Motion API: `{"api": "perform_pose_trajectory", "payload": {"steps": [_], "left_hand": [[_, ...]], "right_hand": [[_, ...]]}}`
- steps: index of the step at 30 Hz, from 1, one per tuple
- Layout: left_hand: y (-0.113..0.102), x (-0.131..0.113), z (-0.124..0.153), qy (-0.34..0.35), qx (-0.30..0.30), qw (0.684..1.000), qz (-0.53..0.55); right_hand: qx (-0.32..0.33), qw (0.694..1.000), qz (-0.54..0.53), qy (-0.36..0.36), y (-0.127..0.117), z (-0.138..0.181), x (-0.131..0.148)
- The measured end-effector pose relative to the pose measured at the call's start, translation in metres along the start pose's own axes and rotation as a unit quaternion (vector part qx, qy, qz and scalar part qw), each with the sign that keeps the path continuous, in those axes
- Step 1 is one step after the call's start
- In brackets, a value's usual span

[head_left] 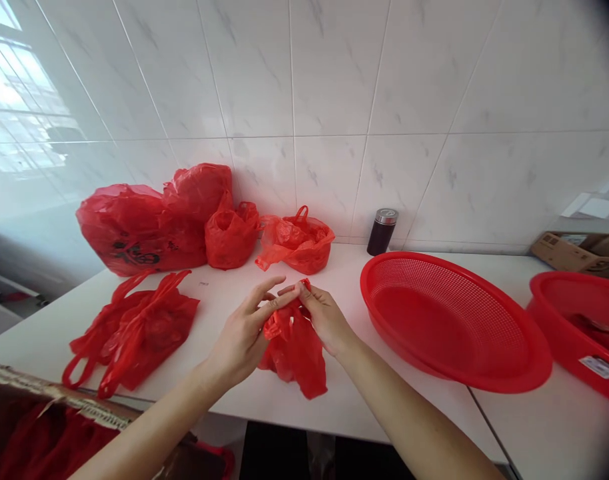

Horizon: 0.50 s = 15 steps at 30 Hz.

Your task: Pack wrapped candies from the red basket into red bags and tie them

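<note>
A small red plastic bag [304, 353] hangs crumpled between my hands, just above the white table. My right hand [327, 320] pinches the bag's gathered top between thumb and fingers. From the other side my left hand [242, 340] holds the upper part of the same bag, its index fingertip meeting my right thumb. Part of the left grip is hidden behind the bag. To the left, loose red plastic bags [154, 333] lie in a heap with their handles spread.
Along the tiled wall stand filled red bags [134, 230], a smaller red bag [232, 237], an opened red bag [309, 250] and a dark thermos [381, 235]. A red mesh basket [434, 320], a red tub [559, 307] and a cardboard box [559, 250] occupy the right. Another carton [59, 393] is at lower left.
</note>
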State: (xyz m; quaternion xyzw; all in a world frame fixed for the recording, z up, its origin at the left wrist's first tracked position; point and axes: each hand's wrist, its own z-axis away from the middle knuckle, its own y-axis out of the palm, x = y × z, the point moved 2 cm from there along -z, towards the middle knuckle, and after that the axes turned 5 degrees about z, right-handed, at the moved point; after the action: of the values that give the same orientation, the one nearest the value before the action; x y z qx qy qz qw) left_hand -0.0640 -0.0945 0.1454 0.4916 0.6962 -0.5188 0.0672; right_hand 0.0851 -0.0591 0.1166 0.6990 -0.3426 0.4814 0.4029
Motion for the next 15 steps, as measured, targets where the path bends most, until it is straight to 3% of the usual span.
{"api": "perform_pose_trajectory", "payload": {"steps": [2,4,7,11,15], "left_hand": [[0.001,-0.002,0.006,-0.018,0.007,0.999,0.027],[0.006,-0.008,0.018,-0.036,0.000,0.999,0.033],[0.023,-0.019,0.042,-0.043,0.012,0.998,0.034],[0.033,-0.017,0.059,-0.077,0.051,0.994,0.059],[0.013,0.007,0.045,-0.179,0.019,0.980,0.090]], "right_hand": [[-0.043,0.994,0.096,-0.013,-0.006,-0.008,-0.004],[-0.125,0.972,0.198,-0.008,-0.022,-0.022,-0.012],[-0.209,0.940,0.268,0.024,-0.051,-0.046,-0.030],[-0.216,0.942,0.254,0.032,-0.071,-0.062,-0.057],[-0.217,0.952,0.216,0.021,-0.068,-0.057,-0.070]]}}
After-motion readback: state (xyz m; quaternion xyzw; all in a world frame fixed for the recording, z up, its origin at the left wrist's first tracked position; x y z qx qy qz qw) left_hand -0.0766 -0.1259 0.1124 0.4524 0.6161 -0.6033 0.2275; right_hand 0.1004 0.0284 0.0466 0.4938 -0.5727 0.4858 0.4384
